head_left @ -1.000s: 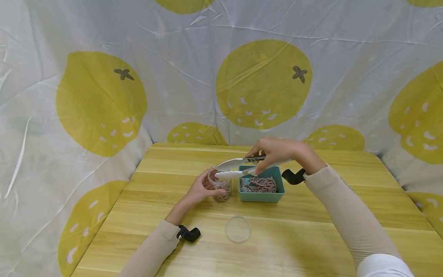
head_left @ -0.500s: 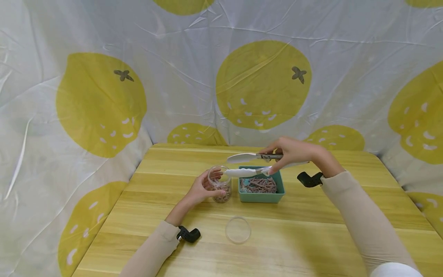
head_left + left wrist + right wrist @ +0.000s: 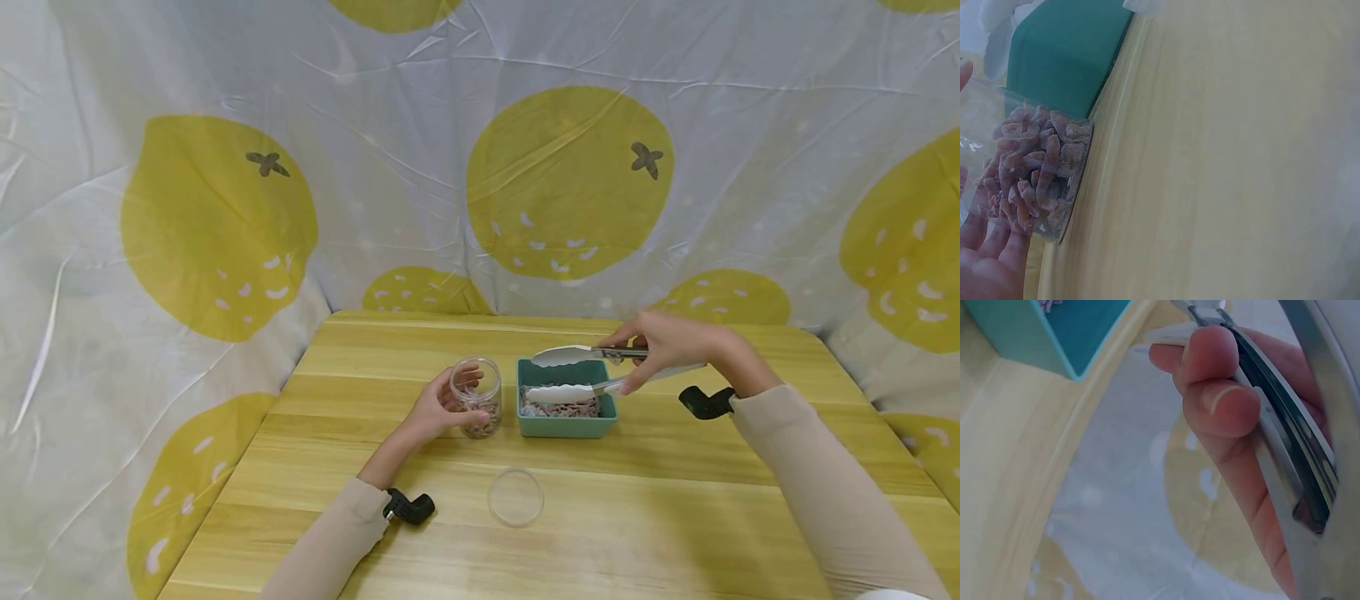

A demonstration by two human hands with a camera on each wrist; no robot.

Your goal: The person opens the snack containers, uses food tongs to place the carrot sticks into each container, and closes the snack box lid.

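Observation:
My left hand (image 3: pixel 435 407) holds a clear jar (image 3: pixel 477 383) from its left side, fingers behind and thumb in front. Brownish-pink dried strips (image 3: pixel 1035 162) fill the lower part of the jar, which stands upright without its lid. In my right hand (image 3: pixel 667 346) is a pair of tongs (image 3: pixel 611 387) with metal arms and white scalloped tips. The tips are spread, with nothing between them. They hang over a teal rectangular box (image 3: pixel 566 427), the lower tip overlapping the strips (image 3: pixel 577 409) inside it. In the right wrist view, the fingers curl round one tong arm (image 3: pixel 1285 437).
A clear round lid (image 3: pixel 516 497) lies flat on the wooden table (image 3: pixel 637 517), in front of the jar and box. The box stands just right of the jar. Behind the table's far edge hangs a lemon-print curtain (image 3: pixel 405 167).
My right hand has drawn the tongs right, from the jar's mouth to over the teal box, and lowered them toward the strips. The left hand and jar have stayed put.

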